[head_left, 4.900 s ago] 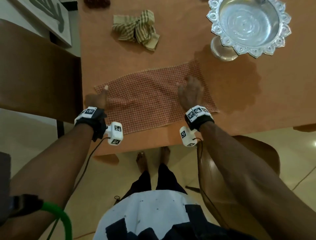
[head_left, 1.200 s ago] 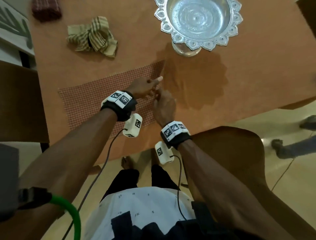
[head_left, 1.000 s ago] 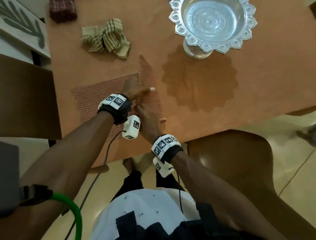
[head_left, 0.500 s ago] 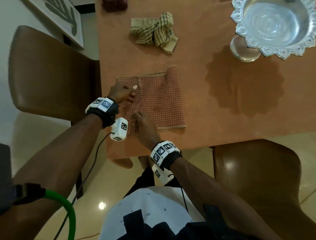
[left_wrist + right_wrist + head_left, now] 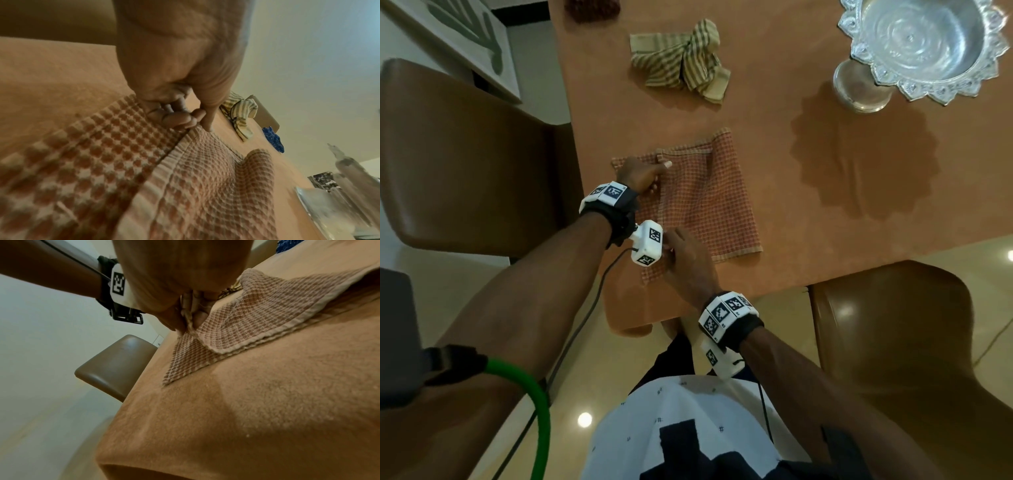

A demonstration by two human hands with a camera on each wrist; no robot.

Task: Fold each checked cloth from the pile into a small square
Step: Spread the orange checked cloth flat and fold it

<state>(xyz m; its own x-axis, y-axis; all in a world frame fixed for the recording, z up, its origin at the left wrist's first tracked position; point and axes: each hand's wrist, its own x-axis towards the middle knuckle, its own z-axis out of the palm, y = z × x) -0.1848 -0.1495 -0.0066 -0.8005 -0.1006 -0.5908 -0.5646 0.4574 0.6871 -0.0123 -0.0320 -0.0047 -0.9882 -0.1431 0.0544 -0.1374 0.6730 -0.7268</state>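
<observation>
A red checked cloth (image 5: pixel 705 202) lies folded over on itself on the orange table (image 5: pixel 859 212), its top layer stopping a little short of the left edge. My left hand (image 5: pixel 659 171) pinches the far left corner of the top layer; in the left wrist view the curled fingers (image 5: pixel 176 121) sit on the hem of the cloth (image 5: pixel 205 186). My right hand (image 5: pixel 671 245) pinches the near left corner, and the right wrist view shows the cloth (image 5: pixel 257 318) held between its fingers (image 5: pixel 185 316). A crumpled striped beige cloth (image 5: pixel 681 61) lies further back.
An ornate silver bowl (image 5: pixel 924 44) stands at the back right. A dark red folded cloth (image 5: pixel 592 7) sits at the far edge. Brown chairs stand on the left (image 5: pixel 465 164) and at the near right (image 5: pixel 911 342). The table's near edge is just under my right wrist.
The cloth lay spread flat before. Both hands carried its right edge over to the left, folding it in half, and now hold the top layer's corners at the left side.
</observation>
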